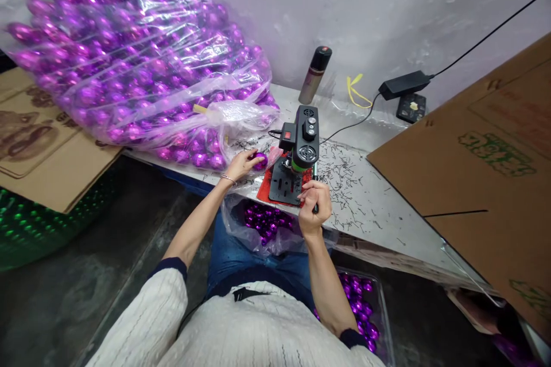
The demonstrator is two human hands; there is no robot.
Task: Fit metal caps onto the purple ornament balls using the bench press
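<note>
Between the fingers of my left hand is a shiny purple ball ornament, just left of a small black bench press. My right hand is wrapped round the press's lever handle, at the machine's front right corner. The press has a slotted black base plate standing on a red sheet. Below the table edge, an open clear bag on my lap holds several purple ornaments.
A huge clear bag of purple ornaments leans at the left. Behind the press stand a spray can and a power adapter. Dark bits litter the table. Cardboard boxes flank the right, and a clear tub of ornaments sits below.
</note>
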